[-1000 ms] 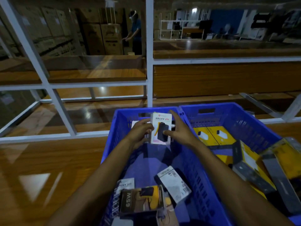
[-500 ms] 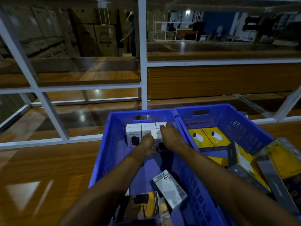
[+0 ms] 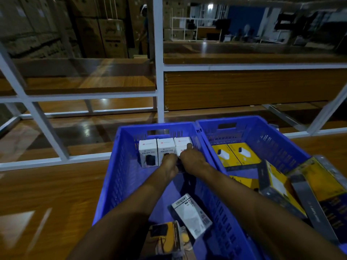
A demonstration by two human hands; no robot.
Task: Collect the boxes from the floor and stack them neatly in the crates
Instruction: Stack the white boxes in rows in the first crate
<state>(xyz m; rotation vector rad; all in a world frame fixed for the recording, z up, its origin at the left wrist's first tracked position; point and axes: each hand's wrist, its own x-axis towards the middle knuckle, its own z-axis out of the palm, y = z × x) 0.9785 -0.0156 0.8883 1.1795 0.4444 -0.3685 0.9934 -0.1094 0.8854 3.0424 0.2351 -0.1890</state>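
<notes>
Two blue crates stand side by side on the wooden floor. In the left crate white Halley boxes stand upright in a row against the far wall. Both hands are down at the row's right end on one white box: my left hand grips its left side, my right hand its right side, one finger on top. Most of that box is hidden behind the hands. A white box and a yellow-black box lie loose at the crate's near end.
The right crate holds flat yellow boxes, with larger yellow and grey boxes leaning over its near right edge. A white metal rack frame with wooden shelves stands just behind the crates. A person stands far back among cartons.
The white box was held up above the crate a second ago. Both hands have lowered it into the row at the far wall, beside the other white boxes.
</notes>
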